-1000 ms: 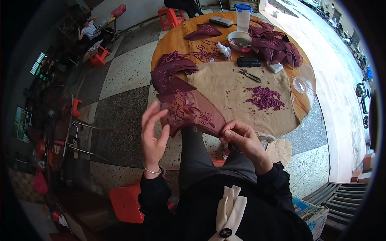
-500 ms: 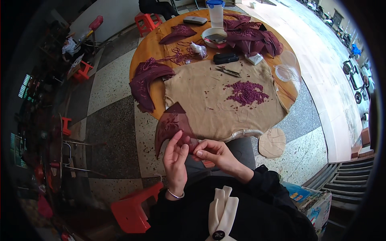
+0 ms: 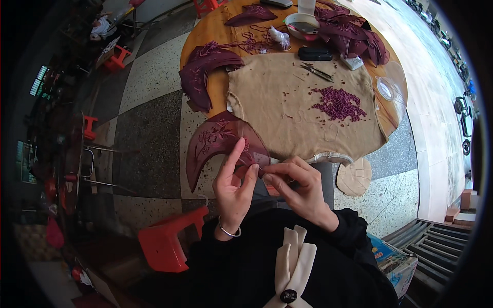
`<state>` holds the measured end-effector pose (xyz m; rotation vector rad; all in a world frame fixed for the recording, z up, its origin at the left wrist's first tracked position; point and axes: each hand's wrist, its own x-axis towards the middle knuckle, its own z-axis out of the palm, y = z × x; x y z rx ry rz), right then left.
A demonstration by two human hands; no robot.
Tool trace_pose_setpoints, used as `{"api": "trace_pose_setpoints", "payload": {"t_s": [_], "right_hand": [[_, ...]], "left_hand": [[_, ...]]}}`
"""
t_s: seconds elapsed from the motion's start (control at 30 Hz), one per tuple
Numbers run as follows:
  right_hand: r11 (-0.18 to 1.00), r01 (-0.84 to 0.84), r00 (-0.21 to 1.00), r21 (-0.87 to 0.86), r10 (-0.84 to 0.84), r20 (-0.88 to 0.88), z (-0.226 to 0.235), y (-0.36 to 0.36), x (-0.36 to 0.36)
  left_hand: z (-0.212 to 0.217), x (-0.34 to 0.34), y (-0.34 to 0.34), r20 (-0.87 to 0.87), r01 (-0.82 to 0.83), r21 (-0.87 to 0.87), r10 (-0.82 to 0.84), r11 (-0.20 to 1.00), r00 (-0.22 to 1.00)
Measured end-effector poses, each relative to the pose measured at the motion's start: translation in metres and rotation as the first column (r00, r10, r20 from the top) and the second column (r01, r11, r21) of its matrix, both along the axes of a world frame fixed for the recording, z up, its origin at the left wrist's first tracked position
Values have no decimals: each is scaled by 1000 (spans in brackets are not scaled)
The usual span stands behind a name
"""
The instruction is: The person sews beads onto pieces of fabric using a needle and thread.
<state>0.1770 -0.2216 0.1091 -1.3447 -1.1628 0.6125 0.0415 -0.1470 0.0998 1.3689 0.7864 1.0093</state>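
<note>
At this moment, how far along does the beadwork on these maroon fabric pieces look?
Done, apparently: a stack of embroidered maroon crescent pieces at the round wooden table's left edge. In hand: both hands, left hand and right hand, pinch one sheer maroon crescent piece. Left: a pile of loose purple beads and more maroon pieces.

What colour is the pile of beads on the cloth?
Dark purple beads, on a tan cloth; head view.

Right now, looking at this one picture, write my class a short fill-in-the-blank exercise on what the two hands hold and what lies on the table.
1. Both the left hand and the right hand pinch a maroon embroidered fabric piece with their ____.
2. The heap of purple beads lies on a ____ cloth.
3. The round table is made of ____.
4. The plastic stool is ____.

Missing words: fingers; tan; wood; red
</note>
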Motion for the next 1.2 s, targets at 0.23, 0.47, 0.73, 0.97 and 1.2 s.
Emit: {"api": "trace_pose_setpoints", "payload": {"t_s": [0.23,0.47,0.73,0.97,1.2], "right_hand": [[994,47,990,104,-60,128,-5,8,-6],[994,40,990,97,-53,133,-4,7,-6],[995,33,992,97,-45,116,-2,6,-4],[998,34,996,48,-38,78,5,4,-4],[992,54,985,110,-71,158,2,5,-1]], "left_hand": [[4,-3,-4,-42,28,139,-22,990,999],[5,-1,-6,-12,27,180,-25,983,1000],[3,-5,-4,-129,77,338,-35,938,991],[9,3,-8,-53,-41,335,63,941,997],[12,7,-3,-247,31,678,188,734,951]]}}
